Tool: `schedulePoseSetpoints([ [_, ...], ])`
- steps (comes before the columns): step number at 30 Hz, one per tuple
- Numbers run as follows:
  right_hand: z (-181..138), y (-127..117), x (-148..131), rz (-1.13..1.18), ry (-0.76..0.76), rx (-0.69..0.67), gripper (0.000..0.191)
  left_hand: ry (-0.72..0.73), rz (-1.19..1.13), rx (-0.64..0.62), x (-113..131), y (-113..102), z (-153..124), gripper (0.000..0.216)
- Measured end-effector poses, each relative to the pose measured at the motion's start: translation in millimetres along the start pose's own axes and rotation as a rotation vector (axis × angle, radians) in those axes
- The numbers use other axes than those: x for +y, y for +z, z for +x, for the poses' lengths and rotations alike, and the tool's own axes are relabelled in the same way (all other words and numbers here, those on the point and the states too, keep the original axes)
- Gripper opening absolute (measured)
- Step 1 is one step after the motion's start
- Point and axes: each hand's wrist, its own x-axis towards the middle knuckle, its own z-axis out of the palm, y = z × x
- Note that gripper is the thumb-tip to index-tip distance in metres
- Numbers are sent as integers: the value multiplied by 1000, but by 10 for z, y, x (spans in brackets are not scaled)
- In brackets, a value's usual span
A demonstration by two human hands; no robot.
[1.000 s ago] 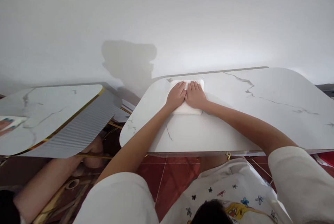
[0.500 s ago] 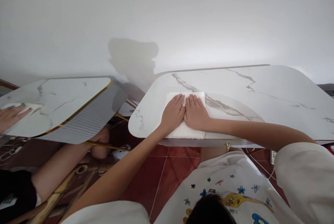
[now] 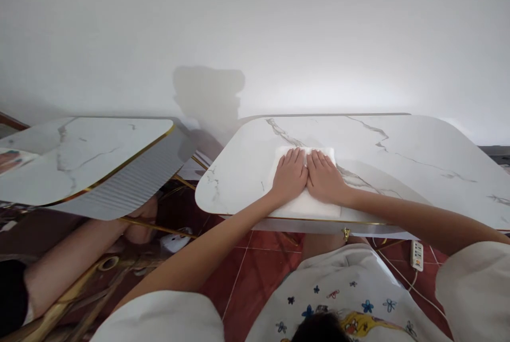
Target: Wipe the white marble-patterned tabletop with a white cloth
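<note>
A white cloth (image 3: 306, 205) lies flat on the white, grey-veined tabletop (image 3: 430, 143) in front of me. My left hand (image 3: 290, 174) presses down on its left part, fingers stretched forward and palm down. Beside it, my right hand (image 3: 324, 177) rests flat on the cloth's right part, also with outstretched fingers. The thumbs meet near the middle. Neither hand is wrapped round anything. Much of the cloth is covered by the hands.
To the left stands a second marbled table (image 3: 99, 145) with a gold edge, where a co-worker's hand (image 3: 10, 159) lies on a cloth. A small gold knob (image 3: 345, 233) sticks out below my tabletop. A power strip (image 3: 416, 255) lies at lower right. Behind is a white wall (image 3: 303, 28).
Both my hands and the white cloth have slid together to the right along the tabletop. The co-worker's hand has shifted left. The camera view has moved slightly.
</note>
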Motion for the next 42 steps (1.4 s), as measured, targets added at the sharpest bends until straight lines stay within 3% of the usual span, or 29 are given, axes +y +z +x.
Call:
schedulePoseSetpoints([
  [14,1274,430,799,1,25,-76,56,-6,-29,75,-463,285,1414,48],
  [24,1883,651,1038,43,47,-49,55,-21,-53,131,-813,437,2014,46],
  [29,1956,720,1142,38,47,-6,53,-39,15,86,-756,429,2101,45],
  [37,1741,608,1597,11,56,-29,53,16,66,79,-351,602,2268,43],
  [42,1667,612,1568,-7,115,-14,55,100,51,75,-377,649,2301,45],
])
